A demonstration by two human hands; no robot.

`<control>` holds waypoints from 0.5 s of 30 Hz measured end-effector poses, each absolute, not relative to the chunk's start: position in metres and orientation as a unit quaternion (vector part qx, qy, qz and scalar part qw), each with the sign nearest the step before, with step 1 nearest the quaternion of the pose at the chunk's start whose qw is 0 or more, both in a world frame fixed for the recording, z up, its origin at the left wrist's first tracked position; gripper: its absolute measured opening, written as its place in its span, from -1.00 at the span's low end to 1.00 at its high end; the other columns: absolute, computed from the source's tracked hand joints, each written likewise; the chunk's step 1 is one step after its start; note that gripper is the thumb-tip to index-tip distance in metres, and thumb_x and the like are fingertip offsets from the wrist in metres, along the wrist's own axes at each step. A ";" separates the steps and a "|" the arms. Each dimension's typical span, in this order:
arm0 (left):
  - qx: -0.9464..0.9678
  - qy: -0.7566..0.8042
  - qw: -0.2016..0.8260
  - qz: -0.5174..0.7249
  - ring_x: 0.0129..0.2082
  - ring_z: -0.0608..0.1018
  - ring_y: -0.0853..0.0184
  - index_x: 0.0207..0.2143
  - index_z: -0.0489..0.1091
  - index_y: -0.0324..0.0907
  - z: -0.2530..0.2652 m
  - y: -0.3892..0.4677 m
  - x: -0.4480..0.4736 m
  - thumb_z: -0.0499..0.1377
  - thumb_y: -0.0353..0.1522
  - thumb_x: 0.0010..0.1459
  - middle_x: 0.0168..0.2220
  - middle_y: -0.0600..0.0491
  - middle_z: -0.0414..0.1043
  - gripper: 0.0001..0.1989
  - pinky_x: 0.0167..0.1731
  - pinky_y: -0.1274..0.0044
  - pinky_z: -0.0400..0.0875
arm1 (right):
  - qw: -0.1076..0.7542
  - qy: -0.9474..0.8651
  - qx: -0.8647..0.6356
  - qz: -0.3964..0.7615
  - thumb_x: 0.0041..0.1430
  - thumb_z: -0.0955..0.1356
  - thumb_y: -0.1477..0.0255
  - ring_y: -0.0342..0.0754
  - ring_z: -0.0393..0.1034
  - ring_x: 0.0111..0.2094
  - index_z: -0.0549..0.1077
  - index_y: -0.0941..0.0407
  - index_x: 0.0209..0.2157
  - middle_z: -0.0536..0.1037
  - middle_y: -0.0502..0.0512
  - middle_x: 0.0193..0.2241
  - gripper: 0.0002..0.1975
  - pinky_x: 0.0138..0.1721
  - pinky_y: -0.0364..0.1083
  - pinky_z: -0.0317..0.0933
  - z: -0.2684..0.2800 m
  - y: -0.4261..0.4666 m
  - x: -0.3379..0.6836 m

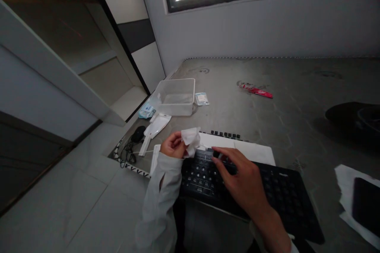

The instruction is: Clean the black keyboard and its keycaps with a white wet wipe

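Note:
A black keyboard [282, 189] lies at the near side of the table, with bare key switches showing on its left part. Crumpled in my left hand [173, 145] is a white wipe [191, 138], held above the keyboard's upper left corner. Between the thumb and index finger of my right hand [245, 174] is a small black keycap [216, 153], just over the keyboard's top edge. Behind the keyboard stand several loose keycaps [225, 134] in a row, beside a flat white sheet [252, 151].
A clear plastic bin [178, 97] stands at the left, with a small white packet [202, 99] beside it. Nearer are a blue packet [146, 110], a white pouch [157, 124] and a corded black mouse [138, 134]. A red strip [257, 91] lies farther back.

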State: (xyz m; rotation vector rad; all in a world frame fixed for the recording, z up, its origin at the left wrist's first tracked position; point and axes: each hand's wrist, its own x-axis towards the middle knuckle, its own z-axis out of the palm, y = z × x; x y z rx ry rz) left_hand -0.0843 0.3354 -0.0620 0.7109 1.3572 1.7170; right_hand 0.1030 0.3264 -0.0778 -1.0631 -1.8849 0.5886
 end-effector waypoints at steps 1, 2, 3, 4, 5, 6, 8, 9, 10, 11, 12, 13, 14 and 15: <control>0.285 0.544 0.417 0.669 -0.73 0.44 0.53 -0.41 0.53 -0.21 -0.063 0.335 -0.087 0.49 -0.32 -0.34 -0.61 0.16 0.59 -0.64 -0.74 0.74 0.27 | 0.430 -0.767 -0.417 0.231 0.31 0.37 0.45 -0.03 0.49 -0.14 0.52 0.05 -0.02 0.61 0.06 -0.15 -0.77 -0.02 -0.03 0.35 -0.080 0.327 0.102; 0.290 0.556 0.420 0.657 -0.75 0.40 0.55 -0.41 0.52 -0.21 -0.063 0.335 -0.089 0.48 -0.34 -0.32 -0.62 0.18 0.58 -0.65 -0.77 0.75 0.22 | 0.424 -0.776 -0.407 0.228 0.31 0.37 0.46 -0.03 0.49 -0.12 0.52 0.06 0.00 0.61 0.07 -0.14 -0.76 0.00 -0.04 0.35 -0.083 0.328 0.100; 0.293 0.568 0.416 0.647 -0.76 0.37 0.56 -0.40 0.52 -0.21 -0.064 0.335 -0.092 0.47 -0.36 -0.32 -0.62 0.19 0.57 -0.66 -0.78 0.74 0.20 | 0.417 -0.786 -0.397 0.227 0.32 0.36 0.48 -0.03 0.49 -0.10 0.51 0.07 0.01 0.60 0.08 -0.12 -0.75 0.01 -0.04 0.35 -0.086 0.328 0.099; 0.296 0.578 0.407 0.642 -0.75 0.36 0.56 -0.40 0.52 -0.21 -0.064 0.336 -0.095 0.47 -0.37 -0.31 -0.62 0.19 0.56 -0.67 -0.78 0.74 0.19 | 0.407 -0.794 -0.390 0.228 0.32 0.36 0.49 -0.03 0.48 -0.09 0.51 0.08 0.03 0.60 0.09 -0.12 -0.74 0.01 -0.04 0.36 -0.089 0.328 0.098; 0.300 0.589 0.395 0.638 -0.73 0.36 0.55 -0.40 0.51 -0.21 -0.065 0.336 -0.098 0.46 -0.37 -0.29 -0.62 0.19 0.55 -0.68 -0.78 0.74 0.19 | 0.398 -0.800 -0.386 0.230 0.32 0.36 0.49 -0.02 0.49 -0.09 0.51 0.08 0.03 0.59 0.10 -0.11 -0.73 0.00 -0.04 0.37 -0.091 0.327 0.096; 0.304 0.599 0.383 0.634 -0.71 0.37 0.54 -0.39 0.51 -0.21 -0.065 0.336 -0.102 0.45 -0.35 -0.27 -0.61 0.19 0.54 -0.69 -0.76 0.73 0.20 | 0.387 -0.805 -0.385 0.234 0.31 0.36 0.50 -0.02 0.49 -0.09 0.51 0.09 0.04 0.59 0.11 -0.11 -0.72 -0.02 -0.03 0.38 -0.094 0.327 0.094; 0.312 0.615 0.365 0.625 -0.67 0.40 0.51 -0.38 0.51 -0.21 -0.066 0.336 -0.108 0.43 -0.31 -0.24 -0.59 0.17 0.53 -0.69 -0.74 0.71 0.22 | 0.360 -0.812 -0.387 0.248 0.29 0.38 0.51 0.00 0.51 -0.12 0.50 0.12 0.06 0.60 0.13 -0.12 -0.69 -0.03 -0.01 0.40 -0.099 0.324 0.089; 0.314 0.621 0.359 0.622 -0.65 0.42 0.49 -0.37 0.52 -0.21 -0.067 0.335 -0.110 0.41 -0.29 -0.22 -0.58 0.15 0.53 -0.70 -0.73 0.70 0.22 | 0.345 -0.814 -0.389 0.259 0.27 0.39 0.52 0.01 0.51 -0.13 0.50 0.13 0.05 0.61 0.14 -0.13 -0.69 -0.04 0.00 0.41 -0.101 0.322 0.086; 0.315 0.625 0.355 0.620 -0.64 0.43 0.48 -0.36 0.52 -0.21 -0.067 0.335 -0.113 0.40 -0.28 -0.21 -0.57 0.14 0.54 -0.69 -0.73 0.70 0.22 | 0.330 -0.816 -0.391 0.270 0.26 0.40 0.53 0.02 0.52 -0.15 0.50 0.15 0.03 0.61 0.14 -0.14 -0.70 -0.04 0.01 0.41 -0.104 0.320 0.082; 0.315 0.626 0.353 0.620 -0.63 0.44 0.47 -0.35 0.52 -0.21 -0.068 0.335 -0.115 0.39 -0.27 -0.20 -0.55 0.14 0.54 -0.69 -0.72 0.70 0.22 | 0.314 -0.818 -0.392 0.281 0.25 0.41 0.53 0.03 0.52 -0.16 0.51 0.16 0.00 0.62 0.14 -0.15 -0.73 -0.04 0.03 0.42 -0.106 0.318 0.079; 0.316 0.625 0.353 0.621 -0.63 0.45 0.47 -0.34 0.52 -0.21 -0.069 0.335 -0.116 0.39 -0.27 -0.20 -0.54 0.13 0.54 -0.68 -0.72 0.69 0.22 | 0.300 -0.820 -0.391 0.290 0.24 0.41 0.53 0.03 0.52 -0.16 0.53 0.15 -0.05 0.62 0.14 -0.17 -0.76 -0.04 0.03 0.42 -0.108 0.316 0.075; 0.316 0.623 0.352 0.623 -0.63 0.45 0.47 -0.34 0.52 -0.21 -0.069 0.334 -0.118 0.38 -0.27 -0.19 -0.54 0.13 0.55 -0.68 -0.72 0.69 0.22 | 0.287 -0.824 -0.389 0.296 0.24 0.42 0.54 0.04 0.52 -0.16 0.54 0.15 -0.08 0.62 0.14 -0.17 -0.80 -0.04 0.04 0.42 -0.110 0.315 0.072; 0.318 0.622 0.350 0.623 -0.62 0.46 0.47 -0.33 0.52 -0.21 -0.070 0.334 -0.119 0.38 -0.26 -0.18 -0.53 0.13 0.55 -0.68 -0.72 0.69 0.23 | 0.275 -0.829 -0.384 0.300 0.23 0.42 0.54 0.04 0.52 -0.14 0.55 0.14 -0.11 0.62 0.14 -0.17 -0.81 -0.03 0.05 0.42 -0.113 0.313 0.069; 0.322 0.623 0.350 0.622 -0.62 0.46 0.47 -0.33 0.52 -0.20 -0.070 0.334 -0.120 0.38 -0.26 -0.17 -0.52 0.13 0.56 -0.69 -0.71 0.69 0.24 | 0.264 -0.835 -0.379 0.300 0.22 0.43 0.55 0.05 0.52 -0.12 0.56 0.14 -0.11 0.62 0.15 -0.17 -0.81 -0.01 0.05 0.42 -0.115 0.312 0.066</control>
